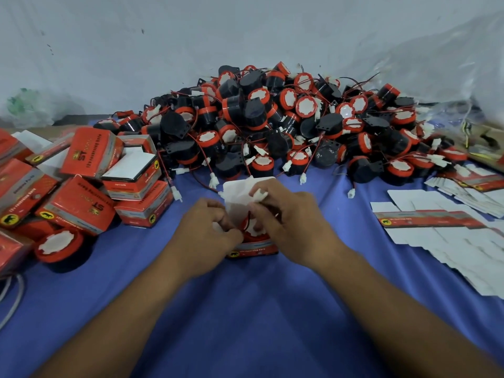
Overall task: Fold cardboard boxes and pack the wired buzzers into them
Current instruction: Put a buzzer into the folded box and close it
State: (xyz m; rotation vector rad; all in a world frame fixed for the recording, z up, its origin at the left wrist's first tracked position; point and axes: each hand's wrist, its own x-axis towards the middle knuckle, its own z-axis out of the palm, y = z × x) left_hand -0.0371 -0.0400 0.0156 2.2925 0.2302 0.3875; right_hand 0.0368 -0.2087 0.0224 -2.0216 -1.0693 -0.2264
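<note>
Grips the left rim of a small red cardboard box [253, 248] with the left hand [210, 227], fingers curled in tight, the exact hold partly hidden behind the knuckles. Pinches a white plug [260, 195] between thumb and forefinger of the right hand [283, 222], just above the box mouth, with the other fingers bent down toward the opening. Shows a red-topped buzzer [252, 237] sitting inside the box between the two hands, a thin red wire rising from it, and the box's white flap [240, 190] standing open at the far side. Rests the box on a blue cloth [245, 309], near the middle, just in front of a tall heap of buzzers [286, 118] in black and red with tangled wires and white plugs. Has a loose stack of folded boxes [81, 186] on the left, red with a yellow emblem, one lone buzzer [58, 248] lying beside them and a white cable [13, 296] at the left edge. Has flat box blanks [436, 222] fanned out on the right, mostly white side up. Backs onto a pale grey wall [163, 36], with a clear plastic bag [450, 64] slumped at the right rear.
</note>
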